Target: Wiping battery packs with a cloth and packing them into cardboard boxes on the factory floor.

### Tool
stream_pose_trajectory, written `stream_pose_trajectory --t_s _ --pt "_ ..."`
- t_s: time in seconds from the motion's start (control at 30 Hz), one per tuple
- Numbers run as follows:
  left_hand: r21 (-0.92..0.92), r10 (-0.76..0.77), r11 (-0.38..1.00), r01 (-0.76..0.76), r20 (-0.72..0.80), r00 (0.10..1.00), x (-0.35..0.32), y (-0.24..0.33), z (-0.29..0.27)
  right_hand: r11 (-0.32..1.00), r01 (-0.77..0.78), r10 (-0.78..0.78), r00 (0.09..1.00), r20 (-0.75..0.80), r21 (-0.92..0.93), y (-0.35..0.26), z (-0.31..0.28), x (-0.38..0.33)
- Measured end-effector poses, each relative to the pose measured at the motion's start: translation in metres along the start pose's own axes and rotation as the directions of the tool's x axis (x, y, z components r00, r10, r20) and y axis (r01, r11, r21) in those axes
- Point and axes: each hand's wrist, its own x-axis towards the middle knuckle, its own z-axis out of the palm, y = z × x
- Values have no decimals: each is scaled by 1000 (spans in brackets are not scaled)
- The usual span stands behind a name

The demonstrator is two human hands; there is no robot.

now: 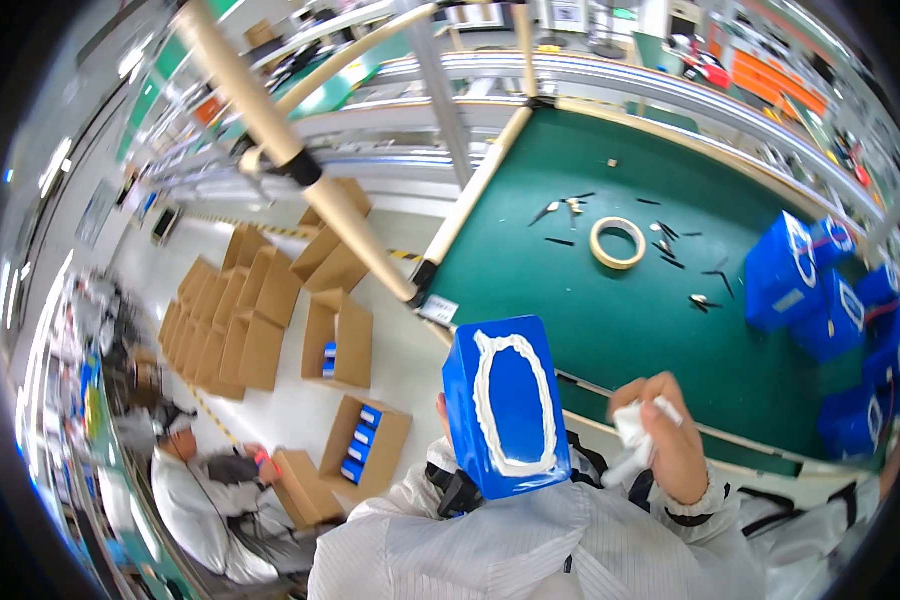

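Note:
In front of my chest is a blue box-shaped block (pixel 515 400), tilted, with a raised oval ring of white paste on its upper face. My left hand (pixel 442 408) grips it from the left side; most of that hand is hidden behind the block. To the block's right, my right hand (pixel 675 440) is closed round a crumpled white wipe (pixel 634 425), part of which hangs below the fingers. The wipe and the block are apart.
A green-topped table (pixel 610 310) holds a tape roll (pixel 618 243), small black scraps (pixel 667 250) and several blue blocks (pixel 785 275) at its right. Cardboard boxes (pixel 260 345) stand on the floor at left, near a seated co-worker (pixel 210 500). A padded post (pixel 350 235) rises beside the table.

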Motion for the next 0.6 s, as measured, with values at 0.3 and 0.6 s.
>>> stream_pose_trajectory --t_s 0.3,0.6 --pt "-171 195 973 -152 276 941 -63 -22 28 930 -45 101 986 136 -364 29 7 49" --pt "-307 432 866 -395 61 900 -130 -27 -46 860 481 -263 134 955 169 56 104 67"
